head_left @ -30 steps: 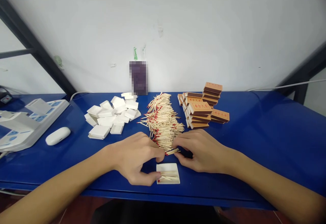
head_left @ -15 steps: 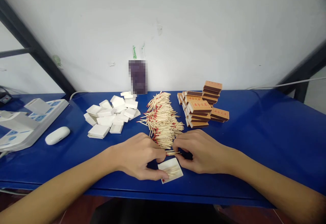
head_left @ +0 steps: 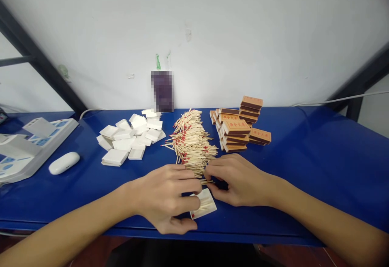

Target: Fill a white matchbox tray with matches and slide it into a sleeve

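A white matchbox tray (head_left: 206, 204) with a few matches in it lies on the blue table (head_left: 304, 169) near the front edge. My left hand (head_left: 165, 196) is curled round its left side, fingers over one corner and thumb below. My right hand (head_left: 238, 180) sits just right of the tray, its fingertips pinching a few matches (head_left: 208, 182) at the near end of the loose match pile (head_left: 191, 143).
Several empty white trays (head_left: 130, 137) lie left of the pile. Orange matchbox sleeves (head_left: 240, 127) are stacked to the right. A white power strip (head_left: 27, 145) and a white earbud case (head_left: 64, 163) sit at far left. A blurred dark object (head_left: 163, 91) leans on the wall.
The tray has been turned and drawn slightly left under my left hand, whose fingers now cover its corner. My right hand stays pinching matches at the pile's near end.
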### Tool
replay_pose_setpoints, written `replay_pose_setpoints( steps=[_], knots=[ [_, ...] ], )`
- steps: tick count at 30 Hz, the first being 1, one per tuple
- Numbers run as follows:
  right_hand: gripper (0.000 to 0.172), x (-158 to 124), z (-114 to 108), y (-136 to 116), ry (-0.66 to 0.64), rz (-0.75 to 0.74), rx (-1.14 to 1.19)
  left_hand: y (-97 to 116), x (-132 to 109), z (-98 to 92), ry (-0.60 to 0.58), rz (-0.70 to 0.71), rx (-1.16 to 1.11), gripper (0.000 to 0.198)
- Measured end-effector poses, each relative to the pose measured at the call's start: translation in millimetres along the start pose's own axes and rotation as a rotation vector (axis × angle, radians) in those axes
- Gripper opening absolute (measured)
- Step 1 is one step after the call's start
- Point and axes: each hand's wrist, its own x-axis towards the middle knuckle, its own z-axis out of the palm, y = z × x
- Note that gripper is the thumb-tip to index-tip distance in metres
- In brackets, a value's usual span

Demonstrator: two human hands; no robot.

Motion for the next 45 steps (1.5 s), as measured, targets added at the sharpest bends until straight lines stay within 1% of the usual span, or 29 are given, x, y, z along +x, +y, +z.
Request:
replay_pose_setpoints(
  steps=[2, 5, 11, 14, 18, 23, 26, 31, 33, 36, 38, 41, 45],
  knots=[
    [0.005, -0.1, 0.4, 0.5, 0.003, 0.0, 0.005, 0.2, 0.2, -1.4, -0.024, 0.0, 0.006, 0.022],
    [0.005, 0.0, 0.1, 0.6, 0.003, 0.006, 0.013, -0.5, -0.5, -2.5, -0.029, -0.001, -0.01, 0.02],
    [0.007, 0.6, -1.1, 1.0, -0.027, 0.002, 0.098, -2.1, -1.9, -2.0, 0.009, -0.022, -0.077, 0.016],
    [0.008, 1.4, 0.1, 1.9, -0.016, 0.003, 0.138, -3.4, -2.0, -2.3, 0.025, -0.053, -0.072, 0.012],
    [0.008, 2.6, 1.3, 2.2, 0.015, 0.027, 0.122, -5.0, -1.6, -3.8, 0.002, -0.076, -0.079, 0.007],
    [0.008, 2.4, 0.3, 1.4, 0.015, 0.045, 0.087, -5.1, -0.9, -3.6, -0.011, -0.116, -0.2, 0.007],
    [0.009, 2.2, 0.0, 1.0, 0.007, 0.037, 0.093, -4.8, -1.0, -1.3, 0.022, -0.136, -0.228, 0.007],
    [0.01, 2.4, 0.6, 1.2, 0.006, 0.033, 0.087, -4.6, -1.4, 2.3, 0.066, -0.136, -0.213, 0.005],
    [0.01, 2.5, 0.8, 1.5, 0.012, 0.03, 0.084, -5.8, -1.5, 2.4, 0.103, -0.131, -0.207, 0.006],
    [0.01, 2.4, 1.0, 1.7, 0.021, 0.028, 0.094, -11.2, -2.4, 1.8, 0.184, -0.156, -0.159, 0.009],
    [0.01, 2.1, 1.3, 1.4, 0.017, 0.032, 0.101, -16.9, -4.2, 1.7, 0.205, -0.18, -0.084, 0.012],
    [0.011, 1.5, 1.8, 0.9, 0.003, 0.049, 0.099, -25.3, -7.6, 2.2, 0.155, -0.178, 0.001, 0.012],
    [0.01, 1.8, 1.7, 1.0, -0.008, 0.064, 0.084, -30.7, -10.8, 2.8, 0.079, -0.172, -0.011, 0.01]
  ],
)
